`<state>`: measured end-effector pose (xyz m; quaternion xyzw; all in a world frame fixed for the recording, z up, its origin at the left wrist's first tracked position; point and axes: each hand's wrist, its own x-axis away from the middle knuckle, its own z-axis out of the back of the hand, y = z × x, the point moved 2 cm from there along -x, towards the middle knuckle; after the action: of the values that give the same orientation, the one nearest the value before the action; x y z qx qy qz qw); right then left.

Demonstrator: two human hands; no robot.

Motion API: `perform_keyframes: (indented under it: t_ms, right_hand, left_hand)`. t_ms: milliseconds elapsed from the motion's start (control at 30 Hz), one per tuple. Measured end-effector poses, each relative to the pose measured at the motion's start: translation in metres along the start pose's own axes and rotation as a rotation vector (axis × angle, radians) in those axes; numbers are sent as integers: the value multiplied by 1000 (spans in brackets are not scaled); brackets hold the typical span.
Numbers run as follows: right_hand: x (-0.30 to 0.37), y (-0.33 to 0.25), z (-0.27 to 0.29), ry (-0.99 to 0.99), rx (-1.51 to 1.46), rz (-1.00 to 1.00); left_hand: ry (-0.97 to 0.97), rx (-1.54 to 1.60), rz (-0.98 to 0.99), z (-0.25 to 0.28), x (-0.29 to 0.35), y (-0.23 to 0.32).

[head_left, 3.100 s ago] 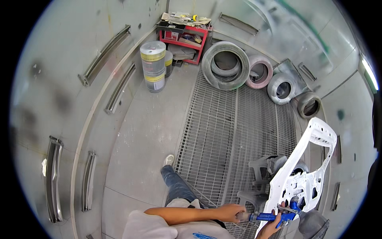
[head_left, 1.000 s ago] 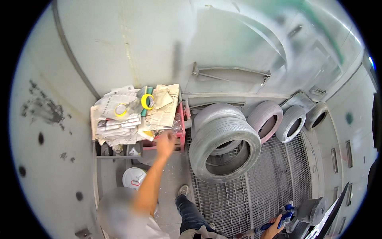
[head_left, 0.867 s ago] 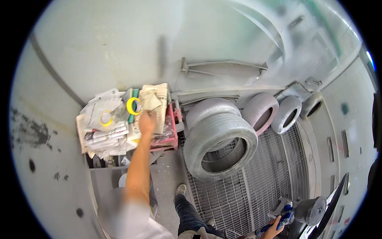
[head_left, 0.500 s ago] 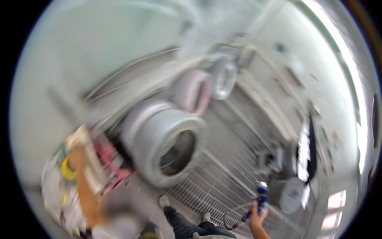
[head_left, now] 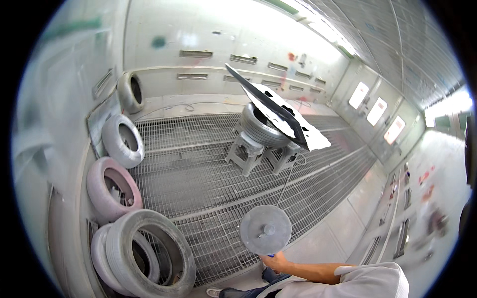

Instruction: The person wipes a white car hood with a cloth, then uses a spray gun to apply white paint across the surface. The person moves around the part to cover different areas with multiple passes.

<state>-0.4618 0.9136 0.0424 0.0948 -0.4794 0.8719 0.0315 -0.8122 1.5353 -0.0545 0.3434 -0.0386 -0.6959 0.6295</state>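
Barely visible — blue handle [head_left: 271, 256] in right hand [head_left: 278, 262]

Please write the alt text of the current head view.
A person's right grip holds a tool with a round grey cup above a grated floor. Beyond, a white panel lies tilted over a tyre on stools.

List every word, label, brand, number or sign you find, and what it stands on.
There is no readable text.
Spray gun in the right hand: nothing legible on its cup.
White panel: nothing legible.
Tyre standing nearest: nothing legible.
Far wall: smudges, no legible sign.
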Motion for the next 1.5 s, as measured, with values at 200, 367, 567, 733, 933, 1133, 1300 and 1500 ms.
perform_keyframes:
  t_ms: [200, 367, 567, 733, 933, 1133, 1300, 1500]
  right_hand:
    - [-43, 27, 92, 159, -263, -63]
    - [-123, 76, 201, 214, -599, 58]
    - [-187, 105, 390, 574, -1133, 290]
    - [-220, 120, 493, 699, -1159, 296]
    - [-281, 157, 586, 843, -1127, 266]
    - [-378, 189, 689, 802, -1002, 111]
    - [-467, 219, 763, 666, -812, -23]
    - [-553, 261, 815, 380, -659, -213]
  left_hand:
    - [-632, 1018, -60, -37, 195, 205]
    - [-1112, 1185, 56, -113, 436, 291]
    - [-1687, 430, -1178, 64, 651, 604]
    - [-1632, 264, -1453, 89, 757, 686]
    - [-1691, 116, -1565, -22, 812, 695]
    - [-1782, -218, -1428, -140, 824, 672]
    - [-1903, -262, -1196, -171, 911, 749]
    - [-1815, 122, -1262, -121, 990, 924]
